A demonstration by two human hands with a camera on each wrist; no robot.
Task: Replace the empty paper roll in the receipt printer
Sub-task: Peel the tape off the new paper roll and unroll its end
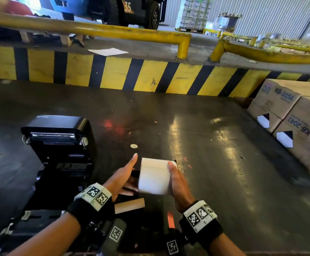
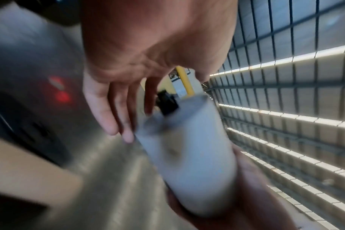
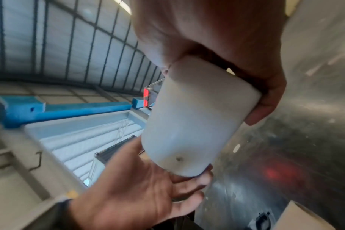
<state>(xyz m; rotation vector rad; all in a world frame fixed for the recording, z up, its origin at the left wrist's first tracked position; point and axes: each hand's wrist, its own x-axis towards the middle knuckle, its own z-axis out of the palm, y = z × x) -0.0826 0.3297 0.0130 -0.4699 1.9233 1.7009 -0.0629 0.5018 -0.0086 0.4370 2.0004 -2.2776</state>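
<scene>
Nearest the camera, a bare cardboard core [image 1: 129, 206] lies on the dark floor [image 1: 205, 135] between the two wrists, below the hands. Just above it, the right hand [image 1: 178, 183] grasps a full white paper roll [image 1: 155, 175] in the air — thumb over its top, fingers [image 3: 266, 99] curled round the far side. The left hand [image 1: 123, 174] is released, its fingers [image 2: 108, 112] straight and spread, the palm facing the roll's left end; in the right wrist view its fingertips [image 3: 195, 175] lie against the underside of that end. A black piece [image 2: 166, 102] sticks out of the roll's other end, too blurred to make out.

To the left, the black receipt printer [image 1: 58, 156] sits on the floor with its lid [image 1: 56, 130] tipped up and back, the paper bay open toward the person.

Farther off to the right, stacked cardboard boxes [image 1: 294, 115] stand on the floor. Behind everything runs a yellow-and-black striped curb [image 1: 113, 74], topped by a yellow pipe railing [image 1: 95, 30] — a white sheet [image 1: 107, 51] lies on the ledge beyond.
</scene>
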